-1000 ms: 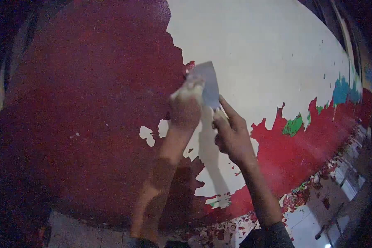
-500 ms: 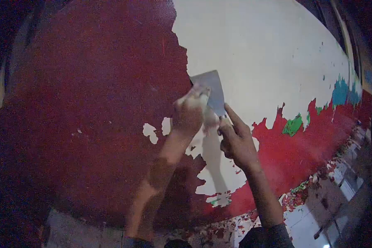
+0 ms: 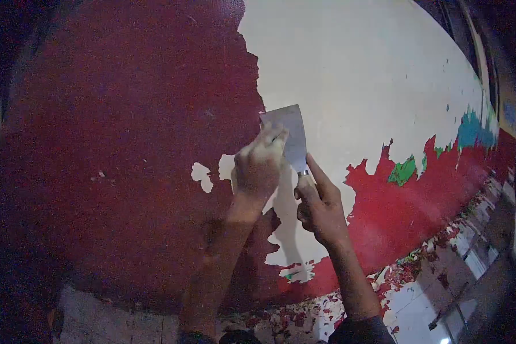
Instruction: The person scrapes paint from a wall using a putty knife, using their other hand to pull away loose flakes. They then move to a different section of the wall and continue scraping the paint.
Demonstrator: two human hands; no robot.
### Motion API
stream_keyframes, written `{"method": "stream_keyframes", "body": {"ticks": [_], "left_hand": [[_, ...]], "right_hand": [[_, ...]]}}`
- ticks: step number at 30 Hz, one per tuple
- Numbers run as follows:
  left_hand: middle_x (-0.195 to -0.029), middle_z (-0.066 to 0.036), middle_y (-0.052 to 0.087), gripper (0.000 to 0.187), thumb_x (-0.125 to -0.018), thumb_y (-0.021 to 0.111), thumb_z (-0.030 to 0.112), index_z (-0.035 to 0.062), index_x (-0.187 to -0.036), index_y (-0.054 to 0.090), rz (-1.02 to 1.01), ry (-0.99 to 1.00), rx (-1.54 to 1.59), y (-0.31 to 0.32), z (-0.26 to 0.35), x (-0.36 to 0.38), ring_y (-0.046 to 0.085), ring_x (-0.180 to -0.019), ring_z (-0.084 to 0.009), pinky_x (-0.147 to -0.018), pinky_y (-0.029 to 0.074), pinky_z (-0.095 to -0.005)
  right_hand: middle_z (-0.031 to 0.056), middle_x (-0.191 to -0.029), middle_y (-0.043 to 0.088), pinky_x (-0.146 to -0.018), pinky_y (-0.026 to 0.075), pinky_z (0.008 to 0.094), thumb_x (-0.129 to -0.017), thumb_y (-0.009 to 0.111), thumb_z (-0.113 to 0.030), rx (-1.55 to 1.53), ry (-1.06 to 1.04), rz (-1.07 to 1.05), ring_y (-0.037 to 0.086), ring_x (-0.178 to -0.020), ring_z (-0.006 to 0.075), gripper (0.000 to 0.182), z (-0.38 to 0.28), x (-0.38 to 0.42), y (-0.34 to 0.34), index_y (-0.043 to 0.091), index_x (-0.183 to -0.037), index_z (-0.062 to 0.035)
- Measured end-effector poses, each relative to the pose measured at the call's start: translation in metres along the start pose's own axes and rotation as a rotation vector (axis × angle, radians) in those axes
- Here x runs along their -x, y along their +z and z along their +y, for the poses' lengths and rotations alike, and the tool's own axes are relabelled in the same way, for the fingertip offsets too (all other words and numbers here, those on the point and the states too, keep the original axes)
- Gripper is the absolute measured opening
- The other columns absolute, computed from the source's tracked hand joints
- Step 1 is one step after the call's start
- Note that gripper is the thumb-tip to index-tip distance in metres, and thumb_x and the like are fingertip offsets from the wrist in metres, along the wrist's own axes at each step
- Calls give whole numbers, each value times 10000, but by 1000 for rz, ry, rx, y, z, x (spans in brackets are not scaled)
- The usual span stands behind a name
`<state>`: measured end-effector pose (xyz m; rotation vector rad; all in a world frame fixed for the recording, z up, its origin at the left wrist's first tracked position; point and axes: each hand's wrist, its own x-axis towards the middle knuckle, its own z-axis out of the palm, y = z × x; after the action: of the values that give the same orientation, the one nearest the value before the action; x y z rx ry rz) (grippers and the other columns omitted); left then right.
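Observation:
A broad metal scraper (image 3: 294, 135) lies against the wall at the edge between dark red paint (image 3: 126, 103) and the bare cream surface (image 3: 350, 69). My right hand (image 3: 322, 212) is wrapped round its light handle, the index finger stretched toward the blade. Close by on the left, my left hand (image 3: 261, 163) has its fingers bunched at the blade's left side, near the ragged paint edge. What they pinch, if anything, is hidden.
Brighter red paint (image 3: 390, 200) covers the lower right, with a green patch (image 3: 402, 172) and a blue-green patch (image 3: 470, 131). Peeled paint flakes (image 3: 393, 278) litter the tiled floor (image 3: 114, 315) along the wall's foot.
The scraper and my right hand have shifted slightly left and down in view. My left hand, blurred before, now shows more sharply beside the blade.

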<state>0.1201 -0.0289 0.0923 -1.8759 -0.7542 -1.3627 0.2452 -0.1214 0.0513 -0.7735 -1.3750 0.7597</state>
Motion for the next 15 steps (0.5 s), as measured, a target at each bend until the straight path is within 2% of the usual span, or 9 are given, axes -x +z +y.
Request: {"method": "stream_keyframes", "body": {"ticks": [2,4,7,11,13,15], "left_hand": [[-1065,-102,617,301,-733,553,31,63,-1021,634,-1,15,-32,0,7,9,604,-1005,-229,-731,539,-321],[-1046,-106,625,288,-737,550,34,58,-1011,636,32,46,-6,2,4,17,622,-956,-239,-735,537,-327],[-1028,-101,631,270,-745,543,39,52,-999,637,98,5,18,-2,-3,-10,640,-900,-246,-708,540,-324],[-1021,-123,628,275,-743,545,36,34,-1005,629,18,55,-29,3,-2,6,644,-874,-260,-698,540,-333],[-1023,-130,627,283,-745,546,37,29,-1016,623,4,103,-84,4,-15,-1,644,-871,-264,-700,540,-340],[-1046,-83,633,271,-739,557,56,68,-995,647,117,-26,-16,-1,-22,-29,638,-917,-231,-738,532,-319]], "right_hand": [[25,-700,503,-393,381,224,-905,486,-171,32,63,-12,451,-457,65,553,0,7,-4,267,-1408,-99],[27,-702,506,-390,381,222,-905,492,-176,27,51,-5,449,-453,63,554,10,7,-5,270,-1407,-101],[28,-697,509,-391,382,221,-905,493,-177,26,15,-14,450,-453,60,550,-3,-4,-4,277,-1405,-100],[37,-693,516,-393,385,220,-903,481,-161,96,64,2,456,-460,62,538,-2,8,-9,288,-1402,-102],[43,-699,523,-399,391,222,-900,476,-154,93,-42,-9,460,-461,64,533,-5,-13,2,296,-1399,-102],[30,-705,513,-388,370,214,-903,474,-171,97,-119,1,437,-454,54,528,-13,-28,11,301,-1397,-106]]}}
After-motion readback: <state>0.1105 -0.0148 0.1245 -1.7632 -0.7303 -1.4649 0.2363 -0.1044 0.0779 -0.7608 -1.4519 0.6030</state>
